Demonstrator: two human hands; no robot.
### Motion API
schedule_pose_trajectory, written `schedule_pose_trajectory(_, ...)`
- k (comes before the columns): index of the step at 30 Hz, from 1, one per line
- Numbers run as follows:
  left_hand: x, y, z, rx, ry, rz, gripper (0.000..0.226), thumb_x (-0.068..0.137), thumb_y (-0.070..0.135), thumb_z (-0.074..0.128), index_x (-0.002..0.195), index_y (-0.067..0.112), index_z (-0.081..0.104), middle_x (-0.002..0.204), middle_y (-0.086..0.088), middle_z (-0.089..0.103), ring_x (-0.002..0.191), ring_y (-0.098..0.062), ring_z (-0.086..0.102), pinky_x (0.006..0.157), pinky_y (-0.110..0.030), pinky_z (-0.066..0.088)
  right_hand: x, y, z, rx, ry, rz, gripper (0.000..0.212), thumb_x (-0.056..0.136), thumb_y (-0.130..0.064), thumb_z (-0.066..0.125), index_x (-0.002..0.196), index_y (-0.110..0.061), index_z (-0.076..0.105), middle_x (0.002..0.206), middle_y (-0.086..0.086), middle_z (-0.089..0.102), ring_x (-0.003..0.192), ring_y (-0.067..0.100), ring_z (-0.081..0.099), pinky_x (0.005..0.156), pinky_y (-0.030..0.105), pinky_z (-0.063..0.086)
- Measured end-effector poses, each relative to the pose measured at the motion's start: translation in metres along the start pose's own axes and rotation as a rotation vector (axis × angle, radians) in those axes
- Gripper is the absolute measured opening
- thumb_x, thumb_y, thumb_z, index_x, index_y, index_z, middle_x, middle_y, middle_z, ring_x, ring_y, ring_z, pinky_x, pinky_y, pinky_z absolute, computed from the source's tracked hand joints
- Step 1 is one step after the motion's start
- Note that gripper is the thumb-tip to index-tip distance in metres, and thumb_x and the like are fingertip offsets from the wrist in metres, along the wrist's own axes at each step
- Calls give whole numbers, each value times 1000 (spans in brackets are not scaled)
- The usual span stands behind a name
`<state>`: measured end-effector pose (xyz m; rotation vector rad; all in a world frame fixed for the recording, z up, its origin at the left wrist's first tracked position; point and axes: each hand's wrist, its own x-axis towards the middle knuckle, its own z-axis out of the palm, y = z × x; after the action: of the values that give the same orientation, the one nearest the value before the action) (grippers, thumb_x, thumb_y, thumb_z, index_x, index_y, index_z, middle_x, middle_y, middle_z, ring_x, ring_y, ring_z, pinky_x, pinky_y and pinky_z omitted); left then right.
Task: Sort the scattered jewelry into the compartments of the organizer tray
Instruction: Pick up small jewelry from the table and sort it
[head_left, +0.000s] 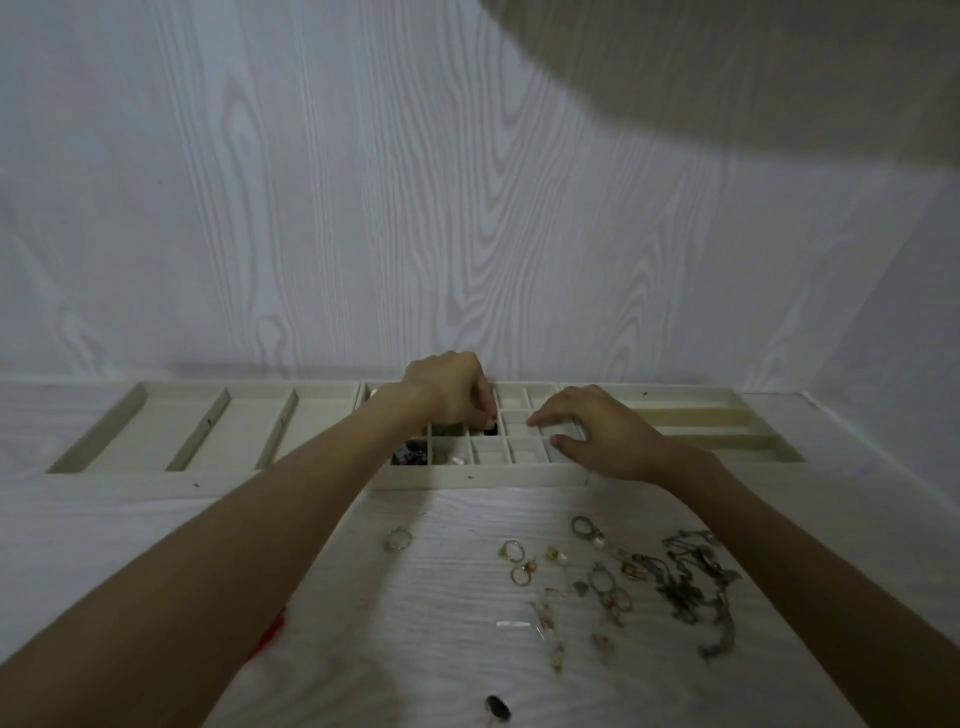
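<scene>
Head view: the job looks only partly done. A few little boxes at about 9 o'clock in the small-box part of the organizer tray (483, 474) already hold dark and shiny bits. Most small boxes, and the long boxes at both ends, look bare.

The left hand (452, 389) is over the small boxes with its fingers curled down. They seem to pinch a small dark piece (490, 428) right at a box. The right hand (597, 434) rests flat on the tray at 3 o'clock from it, fingers spread, holding nothing.

Lots is still left on the white table (415, 649). A silver ring (398, 539) lies alone. Gold rings (517, 561) and a tangled dark chain (696, 587) lie at 3 o'clock from it. One dark bead (497, 707) sits at 6 o'clock, near the bottom edge.

The jewelry is tiny, thin and mixed up.
</scene>
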<state>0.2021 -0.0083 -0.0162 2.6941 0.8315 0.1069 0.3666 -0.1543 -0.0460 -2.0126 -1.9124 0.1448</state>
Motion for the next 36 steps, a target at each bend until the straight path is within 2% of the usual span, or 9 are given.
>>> schedule_pose_trajectory(3, -6, 1, -7, -56, 1, 3, 17, 77, 35, 75, 94, 29, 75, 90, 15, 71, 97, -9, 63, 83, -29, 49, -1, -3, -5, 4, -20, 10, 30, 89, -14, 60, 116, -24, 64, 117, -4, 60, 105, 3, 46, 89, 2, 31)
schedule_pose_trajectory(5, -17, 2, -17, -93, 29, 2, 22, 76, 37, 76, 96, 28, 75, 96, 14, 71, 97, -7, 62, 86, -31, 50, -5, -6, -11, 35, -14, 34, 29, 89, -15, 60, 114, -28, 63, 115, -2, 61, 108, 12, 53, 96, 24, 41)
schedule_pose_trajectory(7, -37, 1, -28, -158, 60, -3, 22, 76, 38, 76, 97, 29, 75, 95, 13, 70, 94, -6, 61, 86, -30, 50, -14, -15, -18, 58, 11, 51, 28, 89, -15, 60, 111, -31, 64, 112, -4, 63, 108, 13, 54, 95, 32, 43)
schedule_pose_trajectory(12, -111, -7, -27, -202, 87, 41, 14, 82, 27, 71, 95, 32, 75, 94, 14, 71, 88, -4, 64, 87, -33, 53, -56, -65, -25, 73, -33, -22, 20, 90, -24, 60, 106, -33, 67, 106, -18, 62, 100, 1, 54, 86, 22, 42)
schedule_pose_trajectory(17, -182, 2, 7, -191, -106, 102, 16, 84, 26, 68, 97, 32, 75, 95, 19, 71, 84, 1, 65, 86, -31, 54, -105, -119, -9, 5, -179, -62, 19, 88, -36, 62, 105, -35, 69, 104, -16, 64, 93, -1, 53, 82, 23, 44)
schedule_pose_trajectory(22, -219, 17, 30, -396, -167, 91, 13, 88, 30, 64, 94, 28, 75, 88, 13, 73, 79, 0, 64, 83, -28, 54, -141, -142, 12, 146, -237, -75, 20, 90, -29, 62, 107, -31, 70, 94, -11, 65, 83, 5, 56, 67, 15, 42)
schedule_pose_trajectory(29, -239, 40, 37, -652, -191, -27, 21, 93, 16, 58, 107, 9, 72, 90, 0, 71, 59, 11, 59, 49, -3, 39, -153, -148, 26, 229, -149, 11, 20, 82, -24, 72, 100, -33, 73, 87, -8, 63, 75, 6, 57, 67, 17, 46)
schedule_pose_trajectory(32, -240, 45, 37, -680, -177, -48, 21, 92, 14, 60, 109, 10, 71, 98, -3, 73, 65, 6, 61, 46, -2, 36, -153, -150, 27, 306, -79, 81, 17, 74, -19, 79, 90, -26, 76, 83, -8, 69, 70, 5, 62, 69, 25, 53)
schedule_pose_trajectory(36, -235, 49, 35, -640, -126, -57, 20, 92, 20, 59, 108, 17, 71, 101, -1, 73, 75, -1, 62, 45, -5, 37, -148, -154, 27, 382, 89, 176, 10, 69, -19, 83, 75, -20, 75, 70, -6, 72, 62, 3, 65, 61, 18, 53)
